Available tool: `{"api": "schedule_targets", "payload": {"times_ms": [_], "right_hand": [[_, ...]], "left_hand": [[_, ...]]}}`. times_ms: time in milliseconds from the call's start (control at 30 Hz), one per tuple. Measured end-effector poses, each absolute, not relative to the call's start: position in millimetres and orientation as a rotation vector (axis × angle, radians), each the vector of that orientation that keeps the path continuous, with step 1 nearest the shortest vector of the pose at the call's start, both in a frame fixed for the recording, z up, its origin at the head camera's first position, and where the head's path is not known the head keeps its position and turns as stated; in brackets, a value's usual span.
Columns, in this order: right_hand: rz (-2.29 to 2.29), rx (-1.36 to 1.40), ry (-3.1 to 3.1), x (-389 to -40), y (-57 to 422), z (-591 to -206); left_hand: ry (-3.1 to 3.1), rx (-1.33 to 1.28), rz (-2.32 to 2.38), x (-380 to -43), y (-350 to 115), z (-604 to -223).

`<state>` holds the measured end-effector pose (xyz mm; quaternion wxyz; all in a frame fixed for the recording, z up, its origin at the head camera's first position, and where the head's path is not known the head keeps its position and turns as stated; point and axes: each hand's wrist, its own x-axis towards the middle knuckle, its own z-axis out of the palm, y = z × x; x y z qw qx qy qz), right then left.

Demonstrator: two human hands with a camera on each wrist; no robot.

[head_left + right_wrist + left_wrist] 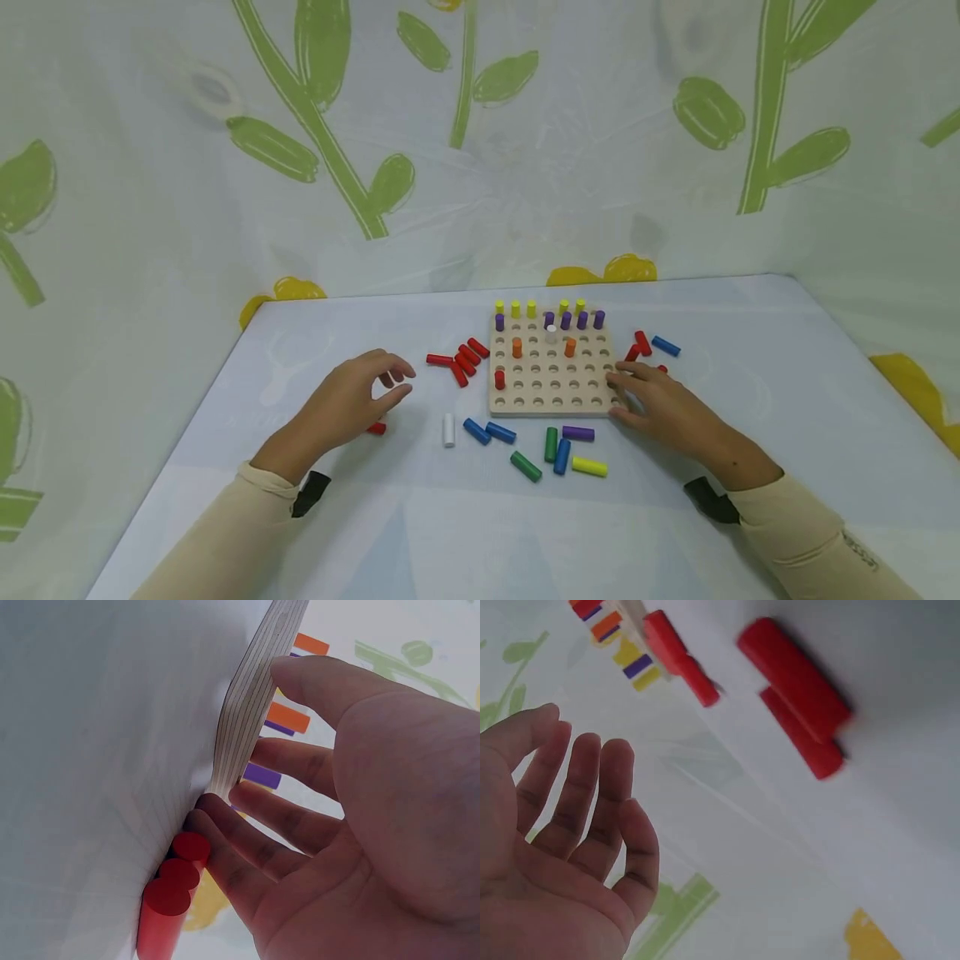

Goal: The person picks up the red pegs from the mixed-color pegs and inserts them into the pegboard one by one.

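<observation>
A wooden pegboard [551, 408] carries yellow pegs along its back row, purple ones behind the middle, two orange, one white and one red peg [499, 381]. My right hand [663, 408] rests at the board's right edge, with its fingertips and thumb against the side and nothing gripped. In the right wrist view, red pegs [166, 896] lie beside its outer fingers. To the left of the board, my left hand [352, 396] hovers over the table, its fingers loosely bent and holding nothing. A red peg [377, 428] lies partly hidden beneath it.
Several loose red pegs [439, 360] lie left of the board. In front are a white peg [448, 431], blue pegs [501, 432], green pegs [526, 467], a purple peg [578, 433] and a yellow peg [589, 467]. A blue peg [666, 346] lies at the right.
</observation>
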<state>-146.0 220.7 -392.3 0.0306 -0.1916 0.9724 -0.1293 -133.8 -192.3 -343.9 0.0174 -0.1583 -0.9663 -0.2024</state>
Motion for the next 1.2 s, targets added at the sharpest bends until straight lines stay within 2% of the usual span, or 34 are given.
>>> {"api": "schedule_targets", "payload": {"times_ms": [533, 1200], "right_hand": [[-0.39, -0.574, 3.003, -146, 220, -395], [-0.387, -0.589, 3.01, -144, 220, -392]], "left_hand": [[-3.095, -0.579, -0.626, -118, -242, -361], [-3.178, -0.595, -0.631, -127, -250, -377]]}}
